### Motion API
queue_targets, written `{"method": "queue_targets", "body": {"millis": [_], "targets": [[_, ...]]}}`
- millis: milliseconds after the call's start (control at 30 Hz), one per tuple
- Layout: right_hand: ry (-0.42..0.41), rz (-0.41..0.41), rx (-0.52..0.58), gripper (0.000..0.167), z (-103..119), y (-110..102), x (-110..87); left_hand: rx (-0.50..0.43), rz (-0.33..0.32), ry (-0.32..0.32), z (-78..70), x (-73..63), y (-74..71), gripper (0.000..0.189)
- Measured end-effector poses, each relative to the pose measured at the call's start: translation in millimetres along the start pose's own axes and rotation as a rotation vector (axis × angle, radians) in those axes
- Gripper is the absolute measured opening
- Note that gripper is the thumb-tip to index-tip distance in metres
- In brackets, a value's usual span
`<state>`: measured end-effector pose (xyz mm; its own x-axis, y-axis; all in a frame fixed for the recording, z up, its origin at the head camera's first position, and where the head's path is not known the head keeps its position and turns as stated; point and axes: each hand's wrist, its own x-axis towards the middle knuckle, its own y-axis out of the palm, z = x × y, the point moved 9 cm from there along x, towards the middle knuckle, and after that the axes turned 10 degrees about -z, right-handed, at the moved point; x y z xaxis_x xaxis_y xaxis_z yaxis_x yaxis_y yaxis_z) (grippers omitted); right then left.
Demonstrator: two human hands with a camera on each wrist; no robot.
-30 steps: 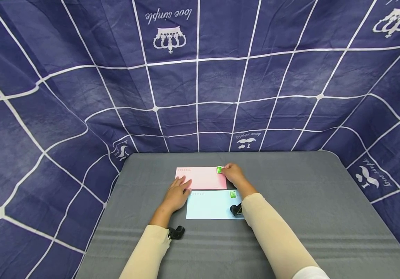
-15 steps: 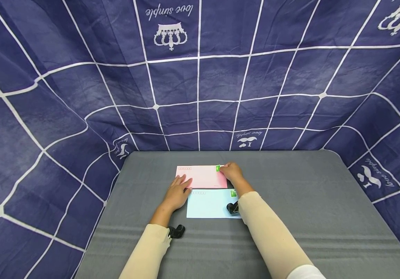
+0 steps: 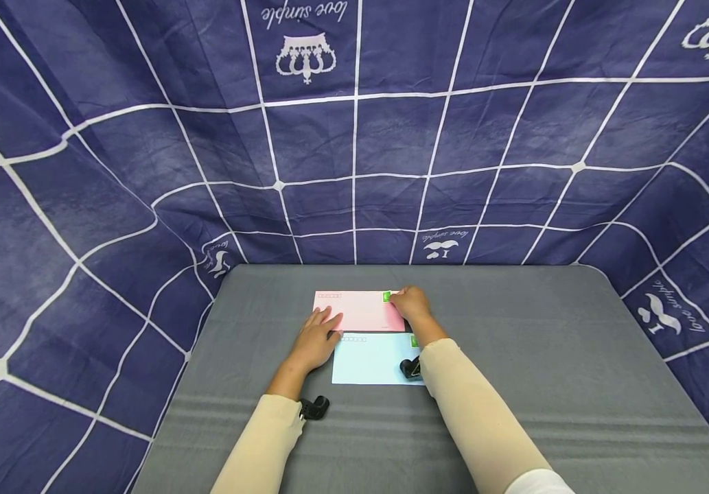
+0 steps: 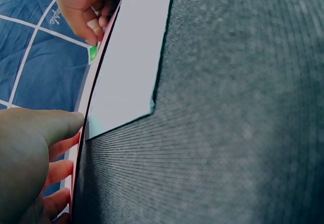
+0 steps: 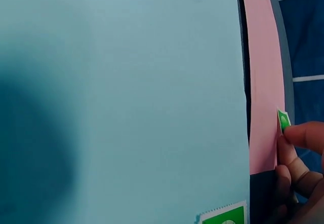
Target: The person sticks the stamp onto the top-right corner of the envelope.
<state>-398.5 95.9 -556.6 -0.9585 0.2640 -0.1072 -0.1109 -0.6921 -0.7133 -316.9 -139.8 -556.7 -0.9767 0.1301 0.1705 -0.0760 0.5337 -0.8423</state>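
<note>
A pink envelope [image 3: 363,313] lies on the grey table, just beyond a light blue envelope [image 3: 366,360]. My left hand [image 3: 314,343] rests on the pink envelope's lower left part with its fingers spread. At that envelope's upper right corner, my right hand [image 3: 414,306] pinches a green stamp [image 5: 284,119] between thumb and finger. The right wrist view shows the stamp tilted against the pink paper; whether it lies fully on it I cannot tell. Another green stamp [image 5: 226,217] sits on the blue envelope's upper right corner. My right sleeve covers the blue envelope's lower right corner.
The grey cloth-covered table [image 3: 545,370] extends widely on both sides. A dark blue curtain [image 3: 391,137] with white lines closes off the back and sides. Each wrist wears a small black camera, the left one [image 3: 315,408] above the table and the right one [image 3: 410,368] over the blue envelope.
My right hand has shifted slightly left with the stamp, to the pink envelope's corner. The left hand stays on the paper. The head view has tilted down a little.
</note>
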Motion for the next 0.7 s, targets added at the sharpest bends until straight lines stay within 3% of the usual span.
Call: {"method": "queue_targets", "body": {"millis": [700], "targets": [[-0.004, -0.032, -0.051, 0.024, -0.3, 1.7, -1.6, 0.001, -0.005, 0.001, 0.4, 0.6, 0.4, 0.048]]}}
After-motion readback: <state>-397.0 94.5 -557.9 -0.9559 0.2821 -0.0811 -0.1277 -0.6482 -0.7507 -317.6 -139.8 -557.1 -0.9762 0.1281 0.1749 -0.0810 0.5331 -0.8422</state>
